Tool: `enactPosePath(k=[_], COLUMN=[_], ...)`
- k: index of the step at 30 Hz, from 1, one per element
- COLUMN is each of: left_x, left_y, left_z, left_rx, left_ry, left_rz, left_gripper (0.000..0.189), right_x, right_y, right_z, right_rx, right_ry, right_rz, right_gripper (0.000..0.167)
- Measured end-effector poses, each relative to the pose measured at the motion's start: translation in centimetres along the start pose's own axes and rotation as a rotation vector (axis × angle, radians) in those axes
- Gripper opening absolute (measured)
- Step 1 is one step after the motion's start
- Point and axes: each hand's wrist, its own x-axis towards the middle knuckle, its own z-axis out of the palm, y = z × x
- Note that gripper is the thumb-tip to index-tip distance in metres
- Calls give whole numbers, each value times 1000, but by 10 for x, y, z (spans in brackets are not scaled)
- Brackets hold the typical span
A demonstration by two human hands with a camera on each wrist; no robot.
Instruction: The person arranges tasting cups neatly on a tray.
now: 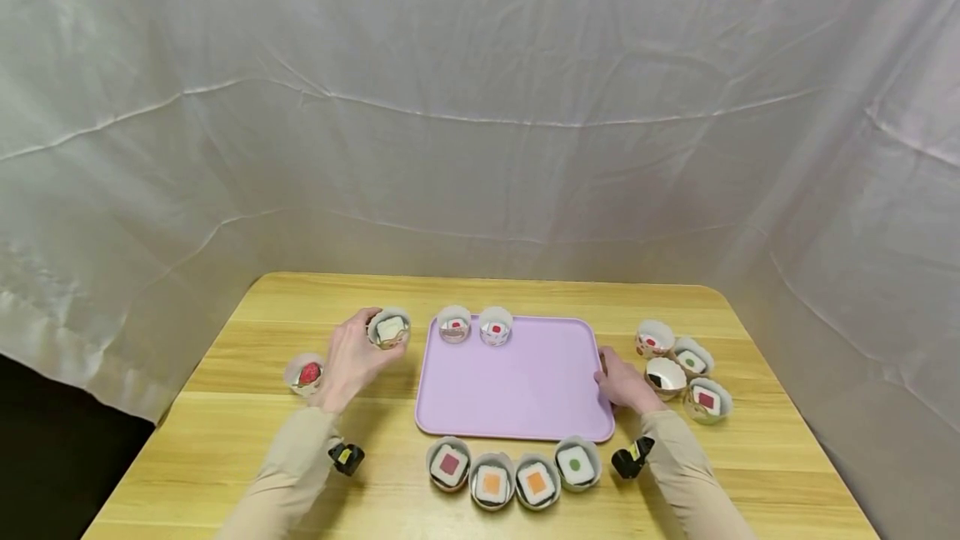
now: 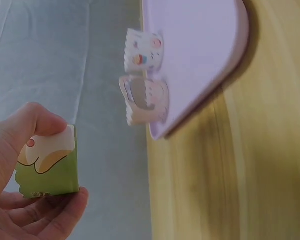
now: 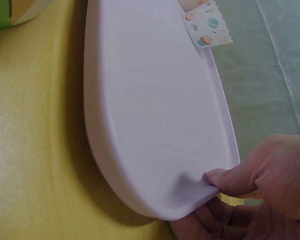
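My left hand point(image 1: 356, 357) grips a green paper baking cup point(image 2: 50, 165) with a cartoon print, thumb on one side and fingers on the other. Inside that cup a white sushi-like piece point(image 1: 391, 328) shows in the head view. The hand holds it up left of a lilac tray point(image 1: 517, 382). My right hand point(image 1: 626, 382) pinches the tray's right rim, thumb point(image 3: 225, 180) over the edge and fingers beneath. At the tray's back left stand two paper cups, one with a brown-haired cartoon point(image 2: 145, 100) and one with small printed pictures point(image 2: 145, 50), each holding a white piece with a red centre.
Several filled cups point(image 1: 491, 482) line the table in front of the tray. Another cluster, including a cup with a dark red-topped piece point(image 1: 707, 400), stands right of my right hand. A cup with a red piece point(image 1: 306, 374) sits by my left wrist. Grey cloth point(image 1: 480, 148) hangs behind.
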Motion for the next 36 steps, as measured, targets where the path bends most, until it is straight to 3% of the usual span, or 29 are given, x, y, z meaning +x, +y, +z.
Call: enactPosePath(k=[10,24,36], left_x=[3,14,24], left_y=[26,59,77], left_z=[12,32,51], left_rx=[-50,-91,-115], left_ry=[-83,-117,-120], left_rz=[-9,48,114], left_gripper=[59,64,60], right_x=[1,3,0], right_y=[1,2,-1], right_z=[1,0,-1], right_rx=[-3,5,-12], right_ry=[0,-9,-2], right_rz=[6,19,18], right_gripper=[52,55,55])
